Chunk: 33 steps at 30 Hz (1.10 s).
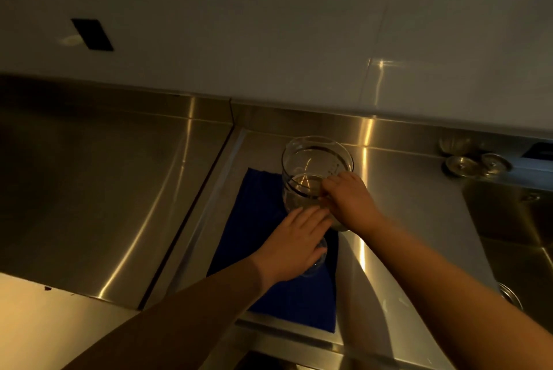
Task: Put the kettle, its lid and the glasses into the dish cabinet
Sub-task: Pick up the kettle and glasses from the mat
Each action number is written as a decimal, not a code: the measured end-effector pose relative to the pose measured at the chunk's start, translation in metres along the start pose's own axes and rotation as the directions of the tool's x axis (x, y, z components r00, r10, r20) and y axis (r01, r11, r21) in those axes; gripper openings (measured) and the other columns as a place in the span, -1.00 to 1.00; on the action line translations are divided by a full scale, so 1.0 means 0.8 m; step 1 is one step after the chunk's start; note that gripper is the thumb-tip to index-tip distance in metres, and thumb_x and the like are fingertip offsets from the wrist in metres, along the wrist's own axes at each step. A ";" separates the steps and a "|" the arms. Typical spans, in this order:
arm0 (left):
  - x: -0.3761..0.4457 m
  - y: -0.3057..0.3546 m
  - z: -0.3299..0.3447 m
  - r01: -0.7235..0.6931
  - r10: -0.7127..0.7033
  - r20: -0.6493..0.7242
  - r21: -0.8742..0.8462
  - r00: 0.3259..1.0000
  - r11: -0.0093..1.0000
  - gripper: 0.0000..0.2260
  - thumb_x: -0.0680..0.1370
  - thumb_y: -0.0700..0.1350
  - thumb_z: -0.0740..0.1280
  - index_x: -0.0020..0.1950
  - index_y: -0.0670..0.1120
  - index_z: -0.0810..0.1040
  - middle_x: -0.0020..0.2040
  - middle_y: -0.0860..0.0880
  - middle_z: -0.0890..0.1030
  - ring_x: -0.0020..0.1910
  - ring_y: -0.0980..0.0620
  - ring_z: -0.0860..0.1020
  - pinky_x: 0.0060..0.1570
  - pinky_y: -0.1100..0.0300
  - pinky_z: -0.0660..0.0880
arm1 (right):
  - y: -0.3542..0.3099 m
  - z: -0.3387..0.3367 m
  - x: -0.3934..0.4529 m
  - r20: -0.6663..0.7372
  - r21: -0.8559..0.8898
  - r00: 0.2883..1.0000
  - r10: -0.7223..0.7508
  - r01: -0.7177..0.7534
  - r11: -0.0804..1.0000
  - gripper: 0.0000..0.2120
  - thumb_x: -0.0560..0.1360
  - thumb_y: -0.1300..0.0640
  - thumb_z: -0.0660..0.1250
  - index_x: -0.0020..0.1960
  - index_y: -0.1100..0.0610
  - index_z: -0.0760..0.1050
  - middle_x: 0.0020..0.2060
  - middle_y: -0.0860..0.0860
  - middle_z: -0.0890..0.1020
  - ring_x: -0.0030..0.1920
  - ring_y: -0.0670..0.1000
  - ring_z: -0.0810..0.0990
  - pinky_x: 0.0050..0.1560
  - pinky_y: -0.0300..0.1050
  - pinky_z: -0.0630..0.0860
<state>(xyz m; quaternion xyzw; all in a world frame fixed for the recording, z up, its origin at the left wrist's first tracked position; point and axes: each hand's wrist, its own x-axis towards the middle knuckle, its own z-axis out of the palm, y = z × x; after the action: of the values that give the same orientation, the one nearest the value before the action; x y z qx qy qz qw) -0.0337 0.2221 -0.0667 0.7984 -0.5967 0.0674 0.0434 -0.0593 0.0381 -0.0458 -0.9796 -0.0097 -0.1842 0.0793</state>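
While both our arms reach in from six o'clock, the glass kettle (314, 172) stands upright at the centre of the view, on the far right corner of a blue cloth (257, 220) spread on the steel counter (404, 205). Our right hand (348, 199) comes at it from four o'clock, fingers curled over the near side of its rim, clamped there on what seems to be the handle, though that part is hidden. Our left hand (294, 242) lies at six o'clock of the kettle, fingers straight and together, the tips touching its lower wall. Under that palm sits a glass (317, 262), only partly visible. At three o'clock a sink (514, 235) opens in the counter, with a few small metal pieces (475, 163) at its far edge. At ten o'clock a dark socket (92, 35) sits in the wall.
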 end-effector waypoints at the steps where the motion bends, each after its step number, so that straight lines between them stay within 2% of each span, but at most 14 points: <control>1: -0.002 0.003 0.005 -0.004 0.006 0.033 -0.056 0.999 0.998 -0.49 0.60 0.11 0.13 0.49 -0.09 0.20 0.50 -0.08 0.22 0.48 -0.04 0.17 0.44 0.05 0.10 | 0.000 0.001 0.000 0.004 -0.006 1.000 0.012 -0.012 1.000 -0.88 0.33 0.16 0.43 -0.22 0.09 0.49 -0.33 0.02 0.56 -0.29 0.09 0.50 -0.09 -0.12 0.24; 4: -0.006 0.012 0.016 0.057 -0.037 0.126 -0.160 0.991 0.986 -0.48 0.60 0.14 0.11 0.50 -0.06 0.17 0.50 -0.06 0.18 0.47 -0.01 0.13 0.42 0.07 0.11 | 0.002 0.005 -0.001 0.011 -0.014 1.000 0.025 -0.025 1.000 -0.84 0.32 0.17 0.48 -0.21 0.07 0.50 -0.31 0.00 0.57 -0.27 0.08 0.50 -0.09 -0.12 0.25; 9: -0.005 0.012 0.024 0.067 -0.046 0.217 -0.092 0.975 0.994 -0.45 0.58 0.16 0.14 0.50 -0.05 0.17 0.48 -0.07 0.19 0.45 -0.04 0.13 0.40 0.01 0.15 | 0.002 0.005 -0.004 0.019 0.012 0.999 0.043 -0.043 0.999 -0.86 0.35 0.13 0.45 -0.20 0.05 0.49 -0.28 -0.01 0.58 -0.22 0.06 0.51 -0.04 -0.08 0.32; 16: 0.003 0.011 0.032 0.142 -0.097 0.318 -0.124 0.943 0.982 -0.41 0.55 0.15 0.24 0.50 0.00 0.13 0.48 -0.06 0.16 0.45 -0.06 0.12 0.28 -0.03 0.32 | 0.003 0.007 -0.004 0.020 0.007 0.998 0.051 -0.051 0.999 -0.87 0.37 0.08 0.42 -0.19 0.02 0.46 -0.25 -0.02 0.57 -0.18 0.03 0.50 -0.01 -0.08 0.31; 23: 0.007 0.014 0.038 0.149 -0.110 0.365 -0.080 0.925 0.985 -0.34 0.52 0.16 0.29 0.50 0.00 0.08 0.46 -0.09 0.15 0.42 -0.12 0.12 0.25 -0.09 0.34 | 0.001 0.008 -0.001 -0.005 0.005 0.997 0.072 -0.072 0.997 -0.83 0.33 0.07 0.47 -0.19 0.04 0.48 -0.25 -0.01 0.57 -0.18 0.06 0.50 -0.05 -0.14 0.18; 28: 0.010 0.012 0.039 0.152 -0.106 0.397 -0.086 0.912 0.985 -0.29 0.47 0.14 0.36 0.49 0.02 0.08 0.44 -0.09 0.16 0.40 -0.13 0.13 0.19 -0.09 0.40 | 0.001 0.008 0.001 -0.004 -0.007 0.998 0.059 -0.059 0.998 -0.81 0.30 0.08 0.50 -0.21 0.04 0.49 -0.26 -0.01 0.58 -0.20 0.07 0.53 -0.08 -0.10 0.28; 33: 0.013 0.009 0.037 0.153 -0.098 0.401 -0.109 0.911 0.982 -0.32 0.46 0.11 0.38 0.47 0.01 0.13 0.40 -0.10 0.20 0.38 -0.13 0.15 0.13 -0.06 0.44 | 0.002 0.009 0.001 -0.016 0.001 0.999 0.047 -0.047 0.999 -0.81 0.29 0.11 0.51 -0.22 0.04 0.49 -0.29 -0.02 0.57 -0.22 0.07 0.52 -0.07 -0.10 0.26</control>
<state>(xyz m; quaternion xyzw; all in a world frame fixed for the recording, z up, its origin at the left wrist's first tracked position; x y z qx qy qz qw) -0.0362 0.2054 -0.0945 0.8274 -0.5438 -0.1388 -0.0182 -0.0559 0.0374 -0.0524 -0.9781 0.0139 -0.1900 0.0842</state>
